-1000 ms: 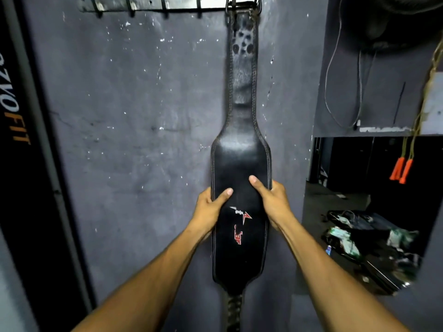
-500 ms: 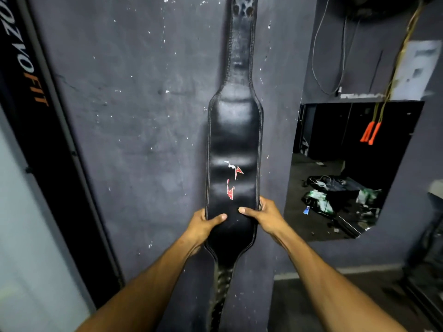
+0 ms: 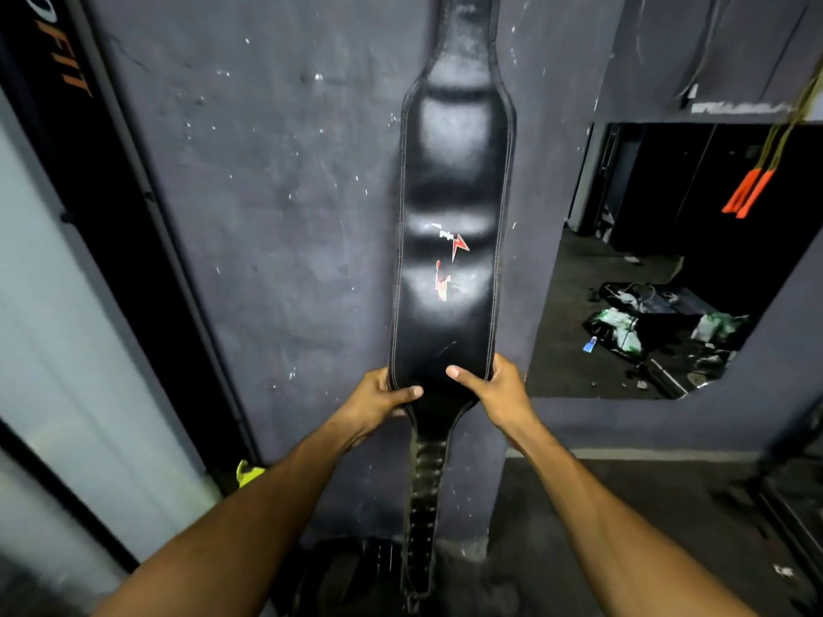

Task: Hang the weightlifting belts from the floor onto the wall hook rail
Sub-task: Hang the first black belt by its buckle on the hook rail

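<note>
Dark grey wall, scuffed and flecked with white chips, fills the middle of the frame. Down its centre hangs a black leather weightlifting belt, its wide padded section carrying a worn red and white logo. The belt's upper end runs out past the top edge, so whatever holds it up cannot be seen. Its narrow strap end, punched with holes, dangles at lower centre, just above a dark round shape on the floor that is too dim to identify.

The left hand grips the belt's lower left edge, thumb laid across the front face and fingers curled out of sight behind. The right hand holds the lower right edge the same way, thumb on the front, fingers hidden behind the leather.

At right, an opening in the wall gives onto a dim room with bags and litter on its floor, blurred and hard to make out. Orange handles hang from cords at upper right. A black strip with cut-off orange lettering slants down the upper left, beside a pale panel. Something small and yellow-green shows at lower left.
</note>
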The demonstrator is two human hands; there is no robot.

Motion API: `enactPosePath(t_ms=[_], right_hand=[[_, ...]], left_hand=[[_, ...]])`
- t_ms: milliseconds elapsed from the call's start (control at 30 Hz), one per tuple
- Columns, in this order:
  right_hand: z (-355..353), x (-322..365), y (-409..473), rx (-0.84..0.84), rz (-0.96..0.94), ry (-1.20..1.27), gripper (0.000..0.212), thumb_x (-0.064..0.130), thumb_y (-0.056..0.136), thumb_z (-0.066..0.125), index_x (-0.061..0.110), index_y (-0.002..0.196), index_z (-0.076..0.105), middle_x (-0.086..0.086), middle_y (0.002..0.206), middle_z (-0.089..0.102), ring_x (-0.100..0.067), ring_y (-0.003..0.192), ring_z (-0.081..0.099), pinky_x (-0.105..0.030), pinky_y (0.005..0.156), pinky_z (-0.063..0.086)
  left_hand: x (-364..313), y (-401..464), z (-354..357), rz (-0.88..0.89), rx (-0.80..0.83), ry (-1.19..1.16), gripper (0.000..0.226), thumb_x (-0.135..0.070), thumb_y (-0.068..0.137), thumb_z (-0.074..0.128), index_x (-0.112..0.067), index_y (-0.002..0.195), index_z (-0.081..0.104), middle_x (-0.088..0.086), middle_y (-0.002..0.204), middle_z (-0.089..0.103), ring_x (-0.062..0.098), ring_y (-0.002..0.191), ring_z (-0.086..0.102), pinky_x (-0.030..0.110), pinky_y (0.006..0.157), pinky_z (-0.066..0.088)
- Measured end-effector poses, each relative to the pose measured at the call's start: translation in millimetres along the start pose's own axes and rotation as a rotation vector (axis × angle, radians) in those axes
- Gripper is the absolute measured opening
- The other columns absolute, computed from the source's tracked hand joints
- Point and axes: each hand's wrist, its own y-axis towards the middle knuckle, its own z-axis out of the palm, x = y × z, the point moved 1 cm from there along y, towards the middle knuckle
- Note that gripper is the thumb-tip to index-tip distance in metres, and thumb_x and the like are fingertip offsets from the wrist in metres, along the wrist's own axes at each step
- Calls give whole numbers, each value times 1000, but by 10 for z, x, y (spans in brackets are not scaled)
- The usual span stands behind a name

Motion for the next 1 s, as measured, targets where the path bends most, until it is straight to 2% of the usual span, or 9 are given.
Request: enactPosePath(t_ms=[167, 267, 400, 533, 633, 767, 867, 933, 1000], right_hand=[[-83, -427, -129, -13, 83, -355, 48, 37, 88, 82, 10, 123, 63, -1, 111, 76, -20, 105, 73, -38, 92, 60], [-124, -861, -288, -29, 172, -482, 48, 37, 89, 81, 11, 125, 63, -3, 100, 74, -28, 102, 73, -38, 92, 57], [-91, -1374, -489, 83, 289, -547, 52, 40, 91, 78, 8, 129, 62, -10, 103, 78, -32, 104, 73, -40, 92, 57], [8, -1738, -678, 205, 428, -538, 51, 42, 92, 77, 9, 128, 64, -11, 109, 77, -31, 108, 71, -38, 93, 55], [124, -1995, -853, 273, 508, -537, 49, 42, 94, 74, 7, 128, 64, -13, 115, 74, -31, 111, 69, -31, 87, 49], [319, -2345, -1065, 361, 610, -572, 48, 38, 98, 71, 2, 128, 63, -17, 123, 71, -34, 117, 65, -36, 94, 51], [481, -2574, -1185, 387, 698, -585, 48, 41, 98, 70, 4, 129, 64, -15, 124, 72, -31, 117, 66, -28, 85, 45], [622, -2723, -1228, 393, 753, -589, 48, 43, 97, 70, 7, 129, 65, -14, 125, 72, -31, 117, 67, -27, 85, 44], [774, -2894, -1241, 394, 798, -597, 47, 45, 97, 70, 9, 126, 66, -13, 123, 73, -31, 116, 67, -30, 87, 47]], left_hand=[[163, -8, 185, -78, -84, 60, 33, 1, 91, 73, -5, 122, 62, 11, 97, 67, 10, 94, 66, 33, 108, 50], [485, -101, 240, -203, -175, 37, 44, 7, 92, 68, -2, 130, 47, 19, 114, 55, 23, 101, 58, 14, 86, 55], [949, -230, 254, -306, -298, 86, 48, 5, 93, 68, 13, 136, 49, 15, 99, 64, 24, 90, 62, 8, 71, 54], [1386, -415, 217, -420, -353, 114, 36, -7, 94, 71, 2, 126, 59, 19, 123, 65, 30, 118, 61, 33, 104, 50], [1814, -587, 121, -462, -358, 78, 20, 0, 93, 70, -2, 111, 60, 14, 108, 64, 22, 104, 59, 18, 79, 53], [2399, -773, -83, -575, -320, 151, 20, -8, 94, 71, 3, 110, 67, 14, 104, 66, 20, 100, 58, 34, 93, 50], [2730, -884, -271, -633, -249, 160, 7, -10, 93, 73, -12, 100, 73, 3, 89, 71, 18, 86, 64, 24, 78, 53], [2937, -908, -405, -623, -219, 131, 20, -5, 93, 70, -24, 98, 70, -6, 90, 74, 7, 83, 70, 20, 78, 55], [3140, -903, -560, -646, -206, 133, 20, -4, 94, 68, -19, 107, 71, -10, 90, 77, -7, 80, 71, 8, 71, 53]])
